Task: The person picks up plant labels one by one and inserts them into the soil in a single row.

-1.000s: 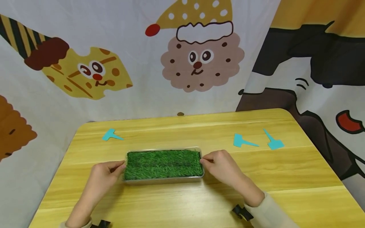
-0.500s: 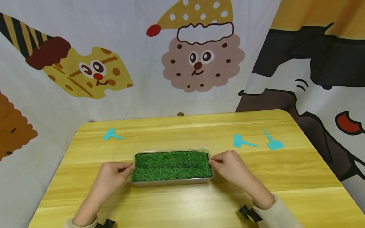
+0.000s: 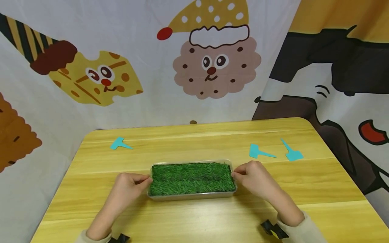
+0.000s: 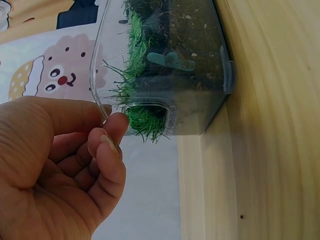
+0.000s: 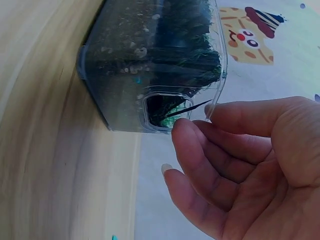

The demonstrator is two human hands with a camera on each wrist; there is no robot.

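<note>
- The clear container (image 3: 192,196) sits lengthwise between your hands, near the middle of the wooden table (image 3: 194,221); you can't tell whether its base touches the wood.
- A green grass mat (image 3: 189,179) covers its top; through the wall, the left wrist view shows pebbly soil (image 4: 195,42) and a teal piece (image 4: 172,61).
- Your left hand (image 3: 129,187) pinches one end's rim between thumb and finger; your right hand (image 3: 253,177) pinches the opposite end likewise.
- You have only fingertip holds high on a smooth rim, so a slip could drop one end; uneven pulling could tilt the container and shift the soil.
- Stray blades by your left fingers could snag and tug the mat loose.
- Two teal tags, one nearer (image 3: 258,152) and one farther (image 3: 292,154), lie beyond your right hand, where a rightward, away slide could catch them.
- A third tag (image 3: 120,143) lies far left, before the printed curtain (image 3: 158,74).
</note>
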